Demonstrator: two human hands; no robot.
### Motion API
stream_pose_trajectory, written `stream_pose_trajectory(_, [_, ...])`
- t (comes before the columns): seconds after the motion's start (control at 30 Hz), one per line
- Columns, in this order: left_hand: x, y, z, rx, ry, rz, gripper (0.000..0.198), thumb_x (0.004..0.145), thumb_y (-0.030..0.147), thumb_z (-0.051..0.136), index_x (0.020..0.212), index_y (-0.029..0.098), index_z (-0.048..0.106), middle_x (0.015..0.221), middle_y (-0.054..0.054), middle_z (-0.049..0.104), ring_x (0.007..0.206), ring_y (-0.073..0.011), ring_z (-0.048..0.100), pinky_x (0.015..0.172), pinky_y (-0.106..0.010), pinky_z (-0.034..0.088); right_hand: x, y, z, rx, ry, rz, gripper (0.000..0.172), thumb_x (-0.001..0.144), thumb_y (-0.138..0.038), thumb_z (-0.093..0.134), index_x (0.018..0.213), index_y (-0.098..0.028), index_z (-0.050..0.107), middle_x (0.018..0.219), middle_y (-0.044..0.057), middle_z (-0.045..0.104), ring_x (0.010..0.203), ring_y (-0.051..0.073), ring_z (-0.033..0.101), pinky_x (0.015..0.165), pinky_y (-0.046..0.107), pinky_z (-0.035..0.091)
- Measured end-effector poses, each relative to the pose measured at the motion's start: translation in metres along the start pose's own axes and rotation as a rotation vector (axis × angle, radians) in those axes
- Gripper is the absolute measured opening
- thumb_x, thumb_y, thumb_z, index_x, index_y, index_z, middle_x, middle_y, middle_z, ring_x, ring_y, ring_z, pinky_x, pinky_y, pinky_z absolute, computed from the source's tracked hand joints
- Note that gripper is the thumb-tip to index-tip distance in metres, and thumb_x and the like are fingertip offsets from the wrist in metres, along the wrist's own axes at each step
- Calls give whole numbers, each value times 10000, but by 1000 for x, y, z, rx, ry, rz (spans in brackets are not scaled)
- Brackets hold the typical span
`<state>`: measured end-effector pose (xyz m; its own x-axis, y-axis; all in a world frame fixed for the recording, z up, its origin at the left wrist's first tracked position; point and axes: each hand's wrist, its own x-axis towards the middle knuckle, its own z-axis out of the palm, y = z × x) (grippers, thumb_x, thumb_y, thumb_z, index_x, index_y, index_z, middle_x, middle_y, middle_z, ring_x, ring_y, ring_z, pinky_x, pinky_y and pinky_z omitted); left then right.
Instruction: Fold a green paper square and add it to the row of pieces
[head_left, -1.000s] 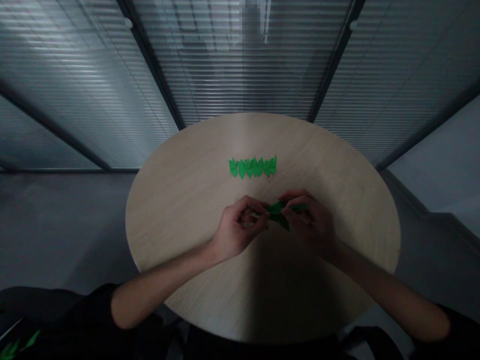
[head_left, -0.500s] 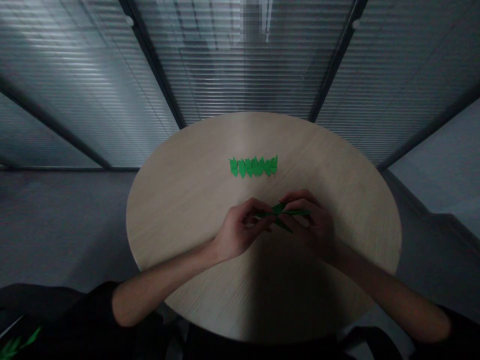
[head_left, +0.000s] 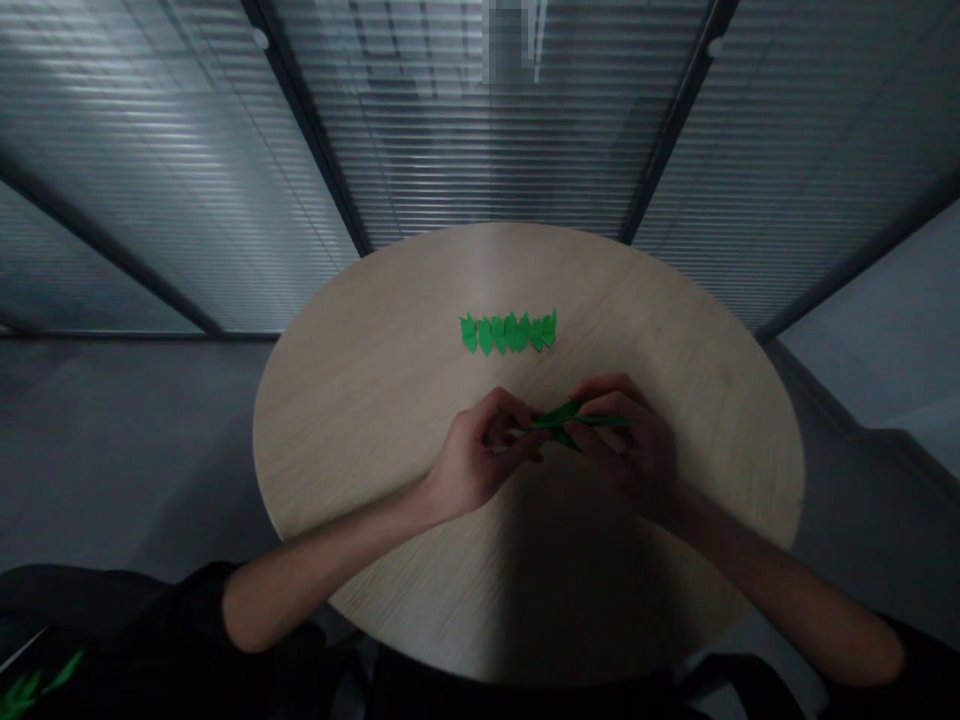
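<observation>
Grey blinds (head_left: 495, 160) are seen behind a wooden tabletop (head_left: 345, 400). Over its middle, by the fingertips of the left grip (head_left: 474, 455) and the right grip (head_left: 641, 450), a green folded paper (head_left: 556, 416) is held pinched between them; beyond, smaller green pieces (head_left: 512, 332) are laid in a row.

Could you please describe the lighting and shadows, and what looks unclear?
Head view: dim overall, brighter at the left blinds; a dark shadow lies on the table below the right hand, itself darker than the left hand; also in the head view, the held green piece shows few clear details.
</observation>
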<state>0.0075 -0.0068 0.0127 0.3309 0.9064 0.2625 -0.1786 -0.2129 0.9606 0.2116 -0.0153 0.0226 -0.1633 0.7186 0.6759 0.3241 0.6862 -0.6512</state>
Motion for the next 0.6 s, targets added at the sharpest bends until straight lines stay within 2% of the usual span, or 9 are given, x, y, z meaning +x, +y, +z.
stream_pose_trajectory(0.23, [3, 4, 0, 9, 20, -27, 203, 866, 268, 786, 876, 158, 616, 829, -70, 768, 686, -165, 760, 578, -229, 645, 1, 1, -2, -98, 56, -162, 182, 904, -92, 696, 966, -259, 664, 1042, 43, 641, 948, 196, 660, 776, 356, 599])
stream_pose_trajectory(0.43, [2, 4, 1, -14, 55, -20, 265, 821, 257, 825, 801, 174, 574, 946, -81, 771, 675, -138, 741, 578, -218, 649, 2, -2, -3, -113, 42, -139, 173, 899, -104, 695, 974, -254, 649, 1037, 51, 625, 918, 194, 654, 764, 362, 600])
stream_pose_trajectory(0.6, [3, 7, 4, -83, 8, -48, 284, 828, 257, 824, 925, 181, 568, 921, -53, 738, 780, -169, 757, 625, -237, 674, 2, -2, -3, -131, 70, -154, 151, 893, -115, 696, 938, -246, 636, 998, 43, 612, 881, 182, 643, 730, 337, 587])
